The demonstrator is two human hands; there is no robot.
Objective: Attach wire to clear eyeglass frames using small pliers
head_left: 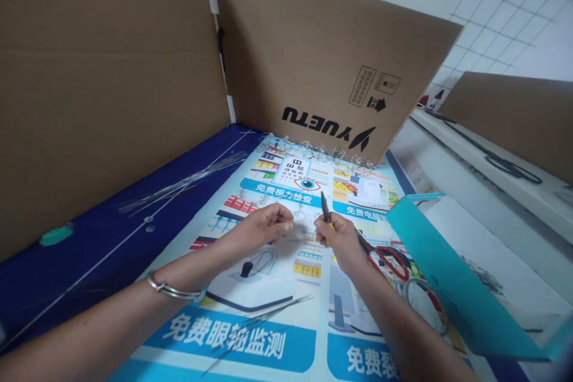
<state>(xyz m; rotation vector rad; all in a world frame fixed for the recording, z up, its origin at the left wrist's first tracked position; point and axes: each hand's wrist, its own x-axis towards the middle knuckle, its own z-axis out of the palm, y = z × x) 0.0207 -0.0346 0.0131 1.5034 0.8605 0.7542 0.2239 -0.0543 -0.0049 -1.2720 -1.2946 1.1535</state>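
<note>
My left hand [275, 224], with a metal bangle on its wrist, is closed in a pinch. A thin, curled wire [299, 215] shows faintly at its fingertips. Just to the right, my right hand [336, 236] is wrapped round slim pliers [325, 208] with a dark jaw and a bit of yellow handle showing. The jaw points up and away from me. A small gap separates the two hands, both above the printed poster sheet [313, 343]. Loose straight wires [259, 328] lie on the sheet nearer to me.
Cardboard panels [286, 42] wall off the back and left. Along their foot lie many small bent wire pieces [322, 148]. Red-handled scissors [391, 264] rest beside my right forearm. Rightward stands a turquoise box [465, 286]. A wire bundle [192, 182] lies on blue cloth at left.
</note>
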